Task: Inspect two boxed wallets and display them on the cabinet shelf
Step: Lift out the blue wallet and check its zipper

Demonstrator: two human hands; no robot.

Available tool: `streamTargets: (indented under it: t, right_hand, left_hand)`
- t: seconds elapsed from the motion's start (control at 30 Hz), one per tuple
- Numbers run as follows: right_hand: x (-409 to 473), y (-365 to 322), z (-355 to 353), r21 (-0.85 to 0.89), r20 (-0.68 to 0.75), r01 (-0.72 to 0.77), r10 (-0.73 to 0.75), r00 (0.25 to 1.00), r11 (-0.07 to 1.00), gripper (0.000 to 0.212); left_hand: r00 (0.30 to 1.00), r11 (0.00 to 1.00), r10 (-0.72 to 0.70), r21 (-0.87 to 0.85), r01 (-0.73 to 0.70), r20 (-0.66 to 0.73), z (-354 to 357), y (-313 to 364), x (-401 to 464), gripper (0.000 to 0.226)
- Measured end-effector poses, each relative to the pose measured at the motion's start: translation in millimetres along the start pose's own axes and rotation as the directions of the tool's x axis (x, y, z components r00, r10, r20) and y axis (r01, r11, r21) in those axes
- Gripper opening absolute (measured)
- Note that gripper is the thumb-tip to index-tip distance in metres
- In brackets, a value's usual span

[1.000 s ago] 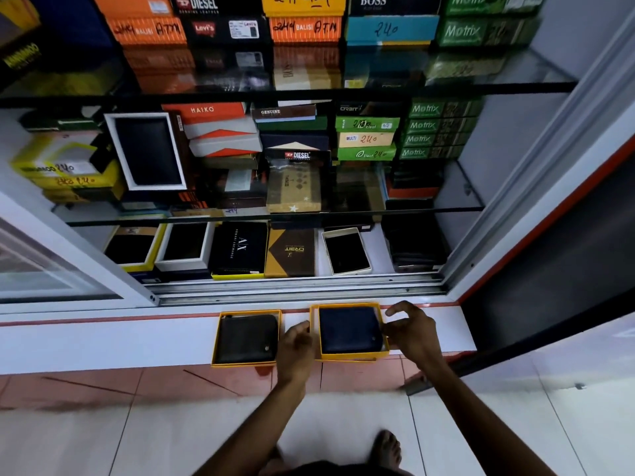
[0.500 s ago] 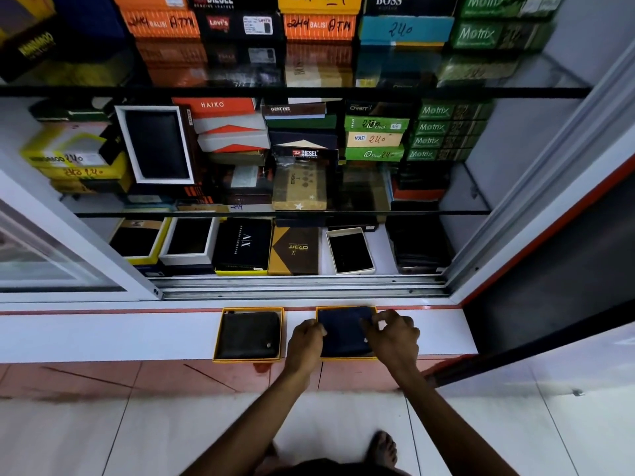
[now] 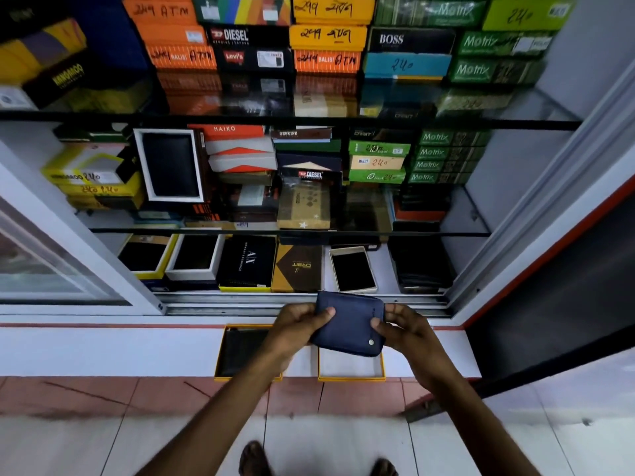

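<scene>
While both hands are holding it by its short ends, the navy wallet [image 3: 348, 322] is hanging in the air above its yellow-rimmed tray [image 3: 351, 370], which is sitting empty on the white ledge [image 3: 103, 348] at the foot of the cabinet. The left hand [image 3: 298, 324] is curling its fingers under the left end with the thumb pressing on top; the right hand [image 3: 402, 329] is pinching the right end the same way. The wallet's long axis is running left to right, tilting a little down toward the right, and a small round stud is showing near its lower right corner. Just left of the empty tray, a second tray [image 3: 240, 352] is lying on the ledge with a black wallet [image 3: 242, 348] in it, partly hidden by the left forearm. The ledge is lying bare to the left, and the sliding-door track [image 3: 240, 300] is running just behind the hands. On the bottom shelf [image 3: 381, 266], open room is showing around a white box [image 3: 352, 269]. Boxes there are reading "A|X" and "Orbit". Higher shelves are carrying boxes marked "DIESEL", "Levi's", "BOSS", "Motrix", "HAIKO", "GENUINE", "BALISI ATM" and handwritten "240".
</scene>
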State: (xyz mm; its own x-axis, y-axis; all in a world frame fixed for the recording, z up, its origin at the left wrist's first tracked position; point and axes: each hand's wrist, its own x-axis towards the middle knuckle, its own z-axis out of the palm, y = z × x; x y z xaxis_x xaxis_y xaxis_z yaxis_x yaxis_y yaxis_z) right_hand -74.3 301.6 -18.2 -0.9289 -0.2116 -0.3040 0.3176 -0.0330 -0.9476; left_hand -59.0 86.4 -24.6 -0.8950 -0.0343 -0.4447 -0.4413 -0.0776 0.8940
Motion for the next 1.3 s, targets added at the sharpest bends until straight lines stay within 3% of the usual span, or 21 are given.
streamTargets:
  t: [0.1,0.17,0.27,0.33,0.47,0.6,0.73,0.83,0.97,1.13,1.3]
  right_hand:
    - [-4.3,-31.3,0.2,-0.184,-0.050,0.151,-0.163,0.985,0.971,0.022]
    - [-7.2,-63.1,3.5,-0.408,-0.003,0.312,-0.343,0.940,0.858,0.012]
    - [-7.2,-114.2,19.5,-0.574,0.303,0.581,-0.510,0.805,0.576,0.032]
    - [-1.2,-136.7,29.6,-0.611,0.514,0.705,-0.498,0.698,0.359,0.043]
    - [10.3,-164.6,39.8,-0.561,0.692,0.785,-0.373,0.618,0.262,0.039]
    - [16.9,-176.2,39.9,-0.542,0.693,0.812,-0.432,0.578,0.218,0.026]
    - [16.4,-179.8,41.8,-0.554,0.699,0.828,-0.491,0.520,0.088,0.016]
    - [10.8,-183.0,41.7,-0.603,0.696,0.797,-0.492,0.523,-0.006,0.009]
    - [1.9,-186.6,32.1,-0.645,0.622,0.764,-0.567,0.540,0.020,0.008]
    - [2.5,-176.1,36.8,-0.765,0.385,0.626,-0.670,0.634,0.152,0.011]
    - [-3.2,-154.0,51.1,-0.797,0.206,0.526,-0.685,0.699,0.297,0.011]
  left_hand:
    - [0.986,0.985,0.155,0.064,-0.159,0.058,-13.1,38.3,-10.3,0.021]
    - [0.963,0.953,0.242,0.155,-0.259,0.123,-20.9,64.4,-20.2,0.024]
    - [0.927,0.891,0.300,0.280,-0.356,0.224,-29.3,95.4,-31.9,0.023]
    - [0.910,0.861,0.297,0.330,-0.386,0.289,-32.2,113.2,-38.4,0.021]
    - [0.883,0.810,0.273,0.404,-0.425,0.383,-35.9,138.9,-49.2,0.019]
    - [0.879,0.791,0.227,0.447,-0.417,0.418,-42.6,150.2,-53.6,0.021]
    - [0.906,0.845,0.216,0.395,-0.360,0.364,-54.7,156.5,-51.0,0.028]
    - [0.931,0.904,0.194,0.312,-0.292,0.308,-67.7,160.9,-48.0,0.035]
    - [0.976,0.990,0.140,0.001,-0.142,0.168,-83.7,158.5,-40.4,0.065]
    - [0.995,0.941,-0.098,-0.325,0.096,0.011,-54.3,150.8,-34.6,0.014]
    - [0.975,0.806,-0.215,-0.573,0.150,-0.047,-28.6,153.8,-24.4,0.016]
